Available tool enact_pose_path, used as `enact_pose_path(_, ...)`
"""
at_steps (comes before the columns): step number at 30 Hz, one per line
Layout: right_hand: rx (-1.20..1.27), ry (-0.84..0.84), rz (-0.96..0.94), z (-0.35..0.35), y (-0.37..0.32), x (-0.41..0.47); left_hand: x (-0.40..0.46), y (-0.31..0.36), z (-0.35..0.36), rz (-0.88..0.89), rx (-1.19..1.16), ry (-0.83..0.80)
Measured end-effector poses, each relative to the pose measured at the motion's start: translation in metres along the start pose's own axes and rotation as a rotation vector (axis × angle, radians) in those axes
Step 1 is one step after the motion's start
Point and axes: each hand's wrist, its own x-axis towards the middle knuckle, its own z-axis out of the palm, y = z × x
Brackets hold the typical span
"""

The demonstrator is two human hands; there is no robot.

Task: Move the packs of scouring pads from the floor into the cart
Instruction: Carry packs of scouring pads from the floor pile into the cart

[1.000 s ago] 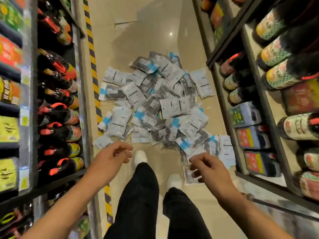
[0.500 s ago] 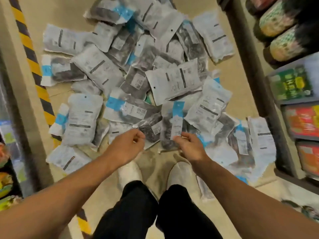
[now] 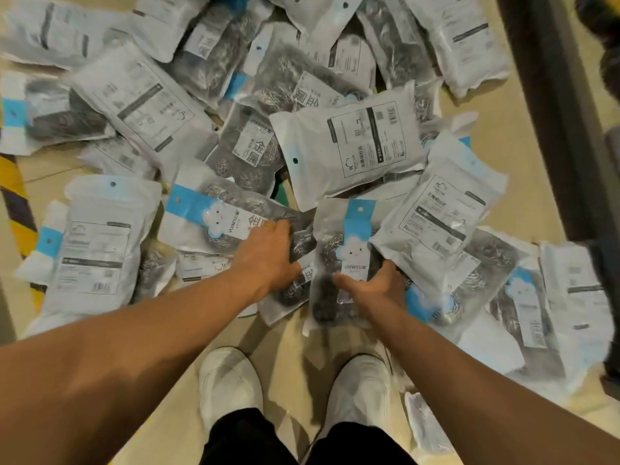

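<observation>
Several packs of steel scouring pads lie heaped on the beige floor, some label side up like the white pack (image 3: 355, 147). My left hand (image 3: 268, 260) presses down on a pack with a blue header and cloud logo (image 3: 214, 216), its fingers curled over the pack's right end. My right hand (image 3: 374, 286) is closed around the lower part of another blue-header pack (image 3: 352, 243), thumb across its front. The cart is out of view.
A dark shelf base (image 3: 557, 112) runs along the right edge. A yellow and black floor stripe (image 3: 16, 203) shows at the left. My two white shoes (image 3: 231, 387) stand just below the heap, with a stray pack (image 3: 426, 424) beside the right one.
The view has dropped much closer to the pile. Both hands went from hovering above the packs to landing on them, each now gripping a blue-header pack.
</observation>
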Motion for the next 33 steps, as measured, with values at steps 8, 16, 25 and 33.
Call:
enact_pose_path(8,-0.039,0.054,0.069,0.027,0.007,0.022,0.003,0.002,0.019,0.017,0.110,0.089)
enact_pose_path(16,-0.099,0.034,-0.074,-0.008,0.007,-0.010,-0.020,0.000,0.013,-0.187,-0.224,-0.014)
enact_pose_path(25,0.028,-0.049,-0.121,-0.080,-0.004,-0.110,-0.128,-0.011,-0.046,-0.258,-0.675,-0.033)
enact_pose_path(33,0.208,-0.036,-0.165,-0.183,-0.026,-0.248,-0.294,0.014,-0.153,-0.286,-1.112,0.045)
